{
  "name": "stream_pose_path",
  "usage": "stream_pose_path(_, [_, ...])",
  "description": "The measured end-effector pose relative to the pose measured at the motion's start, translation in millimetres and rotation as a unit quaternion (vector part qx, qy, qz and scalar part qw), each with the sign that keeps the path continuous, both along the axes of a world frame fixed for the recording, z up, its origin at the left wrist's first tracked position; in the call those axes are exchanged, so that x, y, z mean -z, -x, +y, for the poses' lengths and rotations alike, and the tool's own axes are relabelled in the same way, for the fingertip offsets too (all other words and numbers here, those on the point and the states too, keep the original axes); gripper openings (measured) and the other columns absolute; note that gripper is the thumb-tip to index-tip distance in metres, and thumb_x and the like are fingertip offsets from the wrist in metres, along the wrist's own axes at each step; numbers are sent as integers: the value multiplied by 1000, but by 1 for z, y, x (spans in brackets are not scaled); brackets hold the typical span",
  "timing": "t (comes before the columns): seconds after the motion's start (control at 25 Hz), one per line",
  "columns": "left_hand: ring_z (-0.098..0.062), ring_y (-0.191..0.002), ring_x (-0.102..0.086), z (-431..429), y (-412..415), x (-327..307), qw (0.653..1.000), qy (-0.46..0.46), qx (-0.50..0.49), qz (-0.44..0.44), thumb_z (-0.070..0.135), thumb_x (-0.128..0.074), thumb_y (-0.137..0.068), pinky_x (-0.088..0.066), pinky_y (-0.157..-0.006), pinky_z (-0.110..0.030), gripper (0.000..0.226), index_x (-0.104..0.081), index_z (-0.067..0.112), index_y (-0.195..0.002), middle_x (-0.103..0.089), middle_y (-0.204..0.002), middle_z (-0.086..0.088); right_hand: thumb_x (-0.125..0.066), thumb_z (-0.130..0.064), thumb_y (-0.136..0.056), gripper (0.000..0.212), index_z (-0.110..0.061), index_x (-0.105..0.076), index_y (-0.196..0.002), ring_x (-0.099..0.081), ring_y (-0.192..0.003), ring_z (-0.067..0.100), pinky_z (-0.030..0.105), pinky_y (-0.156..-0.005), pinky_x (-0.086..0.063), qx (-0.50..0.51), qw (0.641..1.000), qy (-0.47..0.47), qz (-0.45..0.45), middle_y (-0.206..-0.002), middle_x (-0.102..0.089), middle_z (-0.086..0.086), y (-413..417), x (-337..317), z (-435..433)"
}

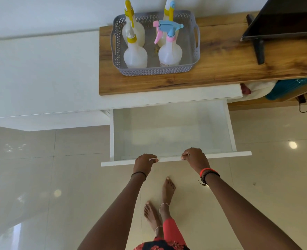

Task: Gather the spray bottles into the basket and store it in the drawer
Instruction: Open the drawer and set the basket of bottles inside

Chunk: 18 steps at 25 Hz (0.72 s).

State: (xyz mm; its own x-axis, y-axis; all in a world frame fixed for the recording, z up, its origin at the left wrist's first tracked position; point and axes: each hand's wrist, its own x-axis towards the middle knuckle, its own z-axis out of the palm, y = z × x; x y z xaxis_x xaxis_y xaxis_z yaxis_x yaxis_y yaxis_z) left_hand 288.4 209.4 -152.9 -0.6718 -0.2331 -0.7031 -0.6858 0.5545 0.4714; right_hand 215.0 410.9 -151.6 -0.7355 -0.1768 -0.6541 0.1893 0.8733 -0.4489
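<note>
A grey perforated basket (156,70) stands on the wooden cabinet top (221,65), holding several translucent spray bottles. One near bottle has a yellow collar (135,55), another a pink and blue trigger head (169,51); two more stand behind them. Below, a white drawer (170,130) is pulled out wide and shows a bare interior. My left hand (144,164) and my right hand (196,159) both grip the top edge of the drawer front (230,154), fingers curled over it, well below the basket.
A black screen on a stand (282,20) occupies the right of the cabinet top. A teal item (289,87) lies on an open shelf under it, with a black cable nearby. Glossy tiled floor (59,168) surrounds my bare feet (160,204).
</note>
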Motion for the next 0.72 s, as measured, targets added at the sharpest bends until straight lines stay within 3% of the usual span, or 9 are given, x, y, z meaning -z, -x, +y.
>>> stream_pose_path(0.72, [-22, -117, -61, 17, -44, 0, 1000, 15, 25, -10, 28, -60, -90, -46, -98, -29, 29, -72, 16, -114, -70, -122, -3, -64, -14, -85, 19, -4, -73, -98, -68, -97, 24, 32, -86, -53, -13, 999, -33, -29, -103, -74, 9, -41, -5, 12])
